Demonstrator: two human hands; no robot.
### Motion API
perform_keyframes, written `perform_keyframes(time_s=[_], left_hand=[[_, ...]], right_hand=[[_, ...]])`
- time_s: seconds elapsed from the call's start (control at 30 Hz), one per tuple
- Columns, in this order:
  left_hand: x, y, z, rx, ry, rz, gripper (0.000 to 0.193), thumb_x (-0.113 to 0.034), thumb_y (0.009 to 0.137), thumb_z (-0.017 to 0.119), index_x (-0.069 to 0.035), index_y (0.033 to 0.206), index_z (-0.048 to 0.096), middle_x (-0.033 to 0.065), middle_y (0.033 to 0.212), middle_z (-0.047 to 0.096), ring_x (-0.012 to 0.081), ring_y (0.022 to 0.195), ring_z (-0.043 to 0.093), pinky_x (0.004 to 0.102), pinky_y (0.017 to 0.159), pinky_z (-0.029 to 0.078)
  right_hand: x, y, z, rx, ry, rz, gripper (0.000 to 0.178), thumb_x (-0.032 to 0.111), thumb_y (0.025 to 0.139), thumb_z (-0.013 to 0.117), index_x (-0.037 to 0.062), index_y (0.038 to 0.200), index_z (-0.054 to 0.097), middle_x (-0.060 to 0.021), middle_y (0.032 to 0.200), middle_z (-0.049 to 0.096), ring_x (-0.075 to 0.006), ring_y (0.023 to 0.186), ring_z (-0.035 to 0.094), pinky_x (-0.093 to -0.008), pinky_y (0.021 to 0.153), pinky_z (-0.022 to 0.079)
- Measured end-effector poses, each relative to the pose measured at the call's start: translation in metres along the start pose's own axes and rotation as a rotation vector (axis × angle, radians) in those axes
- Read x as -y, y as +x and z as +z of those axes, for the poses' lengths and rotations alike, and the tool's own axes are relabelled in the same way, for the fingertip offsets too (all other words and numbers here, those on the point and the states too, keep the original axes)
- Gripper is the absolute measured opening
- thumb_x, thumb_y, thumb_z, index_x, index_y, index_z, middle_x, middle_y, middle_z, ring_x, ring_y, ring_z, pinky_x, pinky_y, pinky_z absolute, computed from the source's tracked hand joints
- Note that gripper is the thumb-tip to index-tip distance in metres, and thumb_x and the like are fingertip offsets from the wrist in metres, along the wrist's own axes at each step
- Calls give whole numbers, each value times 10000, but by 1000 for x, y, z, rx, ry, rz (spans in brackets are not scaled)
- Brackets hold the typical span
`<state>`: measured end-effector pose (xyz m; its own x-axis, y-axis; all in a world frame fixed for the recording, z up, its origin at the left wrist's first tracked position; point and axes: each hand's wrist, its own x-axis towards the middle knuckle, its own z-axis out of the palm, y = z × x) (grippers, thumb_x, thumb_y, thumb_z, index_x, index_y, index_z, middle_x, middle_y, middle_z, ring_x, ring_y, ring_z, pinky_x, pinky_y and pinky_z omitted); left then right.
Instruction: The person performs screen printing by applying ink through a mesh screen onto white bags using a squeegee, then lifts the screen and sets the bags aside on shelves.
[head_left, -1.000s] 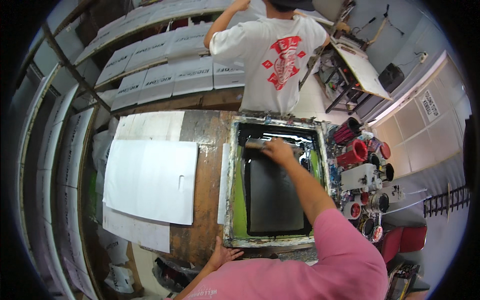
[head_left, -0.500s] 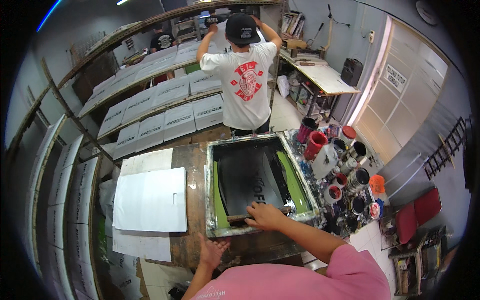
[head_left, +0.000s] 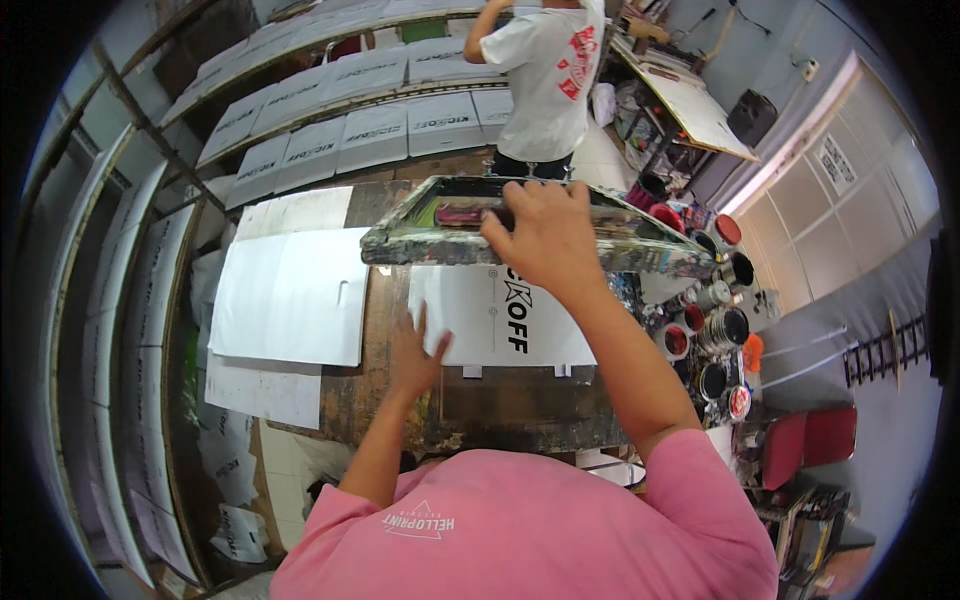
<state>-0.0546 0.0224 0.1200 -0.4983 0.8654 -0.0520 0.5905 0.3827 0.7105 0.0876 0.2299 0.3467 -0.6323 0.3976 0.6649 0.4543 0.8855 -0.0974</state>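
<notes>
— The fingers of the right hand (head_left: 548,235), how do they sit?

— Bent and closed over the raised near edge of the screen frame (head_left: 440,248), thumb toward the left. They have hold of that edge. Whether they also grip the squeegee (head_left: 462,215), I can't tell; its reddish part shows inside the frame, just left of the thumb.

— And the left hand (head_left: 412,358)?

— Fingers spread wide, palm down, nothing gripped. They reach over the left edge of the printed sheet (head_left: 465,335). Whether they press on it or hover just above, I can't make out.

— So where does that sheet lie?

— Flat on the worktop (head_left: 345,400), below the tilted frame, which hides its far part. The right fingers are above it, up at the frame's edge and apart from the paper; the left ones are right at its side. Its bold black lettering (head_left: 517,325) shows between the left hand and the right forearm. Two small pale tabs (head_left: 563,370) stick out along the near edge.

— What stands around?

— A white stack (head_left: 290,290) to the left, apart from the left hand, with a slot in its top piece. Ink cans (head_left: 725,328) crowd the right end, and a co-worker in a white shirt (head_left: 548,85) stands beyond the frame.
</notes>
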Motion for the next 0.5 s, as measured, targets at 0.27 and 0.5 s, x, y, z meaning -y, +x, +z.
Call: perform_keyframes(time_s=[0.27, 0.5], left_hand=[[63, -39, 108, 12, 570, -75, 1135, -876, 910, 343, -42, 1666, 201, 325, 1710, 57, 442, 1607, -52, 749, 1176, -114], [47, -28, 94, 105, 439, -82, 1057, -767, 959, 425, 23, 1636, 241, 222, 1721, 191, 404, 1613, 29, 726, 1201, -50]], right_hand=[[-8, 32, -9, 107, -3, 65, 456, 482, 936, 643, 35, 864, 698, -111, 797, 662, -287, 817, 624, -446, 852, 392], [-11, 24, -1, 2, 37, 44, 399, 437, 914, 681, 47, 830, 657, -93, 766, 636, -294, 784, 615, -450, 810, 394]])
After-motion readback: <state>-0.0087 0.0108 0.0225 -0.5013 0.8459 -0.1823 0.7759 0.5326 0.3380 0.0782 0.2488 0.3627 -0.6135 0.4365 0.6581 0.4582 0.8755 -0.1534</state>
